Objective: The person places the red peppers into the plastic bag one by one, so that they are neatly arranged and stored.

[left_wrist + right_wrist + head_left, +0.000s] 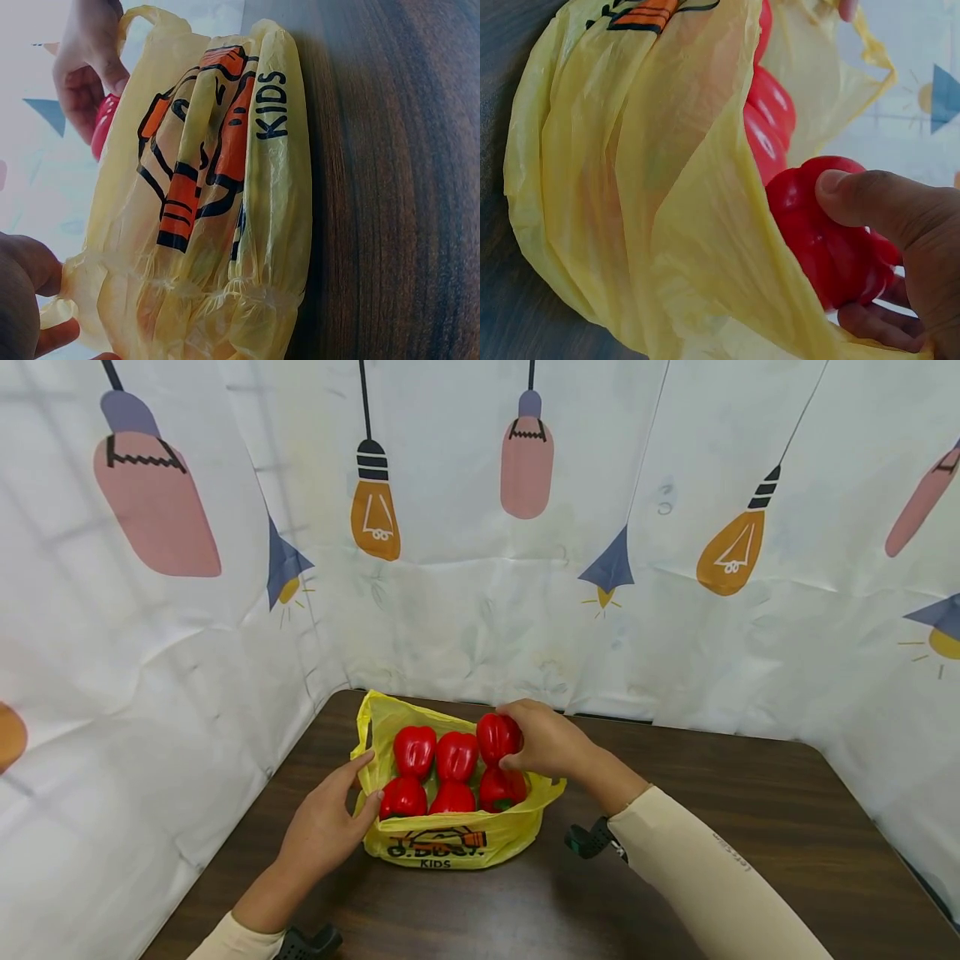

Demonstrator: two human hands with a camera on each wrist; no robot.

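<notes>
A yellow plastic bag [453, 843] printed with "KIDS" lies with its mouth gaping on the table. Several red bell peppers [414, 750] sit inside it in two rows. At the bag's right rear, my right hand [551, 739] grips one red bell pepper [832, 232], thumb on one side and fingers on the other. That pepper is above another at the right end of the bag. My left hand [326, 822] holds the bag's left edge, thumb toward the front rim and a finger at the rear. Its fingers are partly cut off in the left wrist view.
The dark wooden table [712, 835] extends to the right of the bag and in front of it. A white curtain [465, 610] printed with lamps hangs behind the table and along its left side. Each wrist wears a black strap [588, 839].
</notes>
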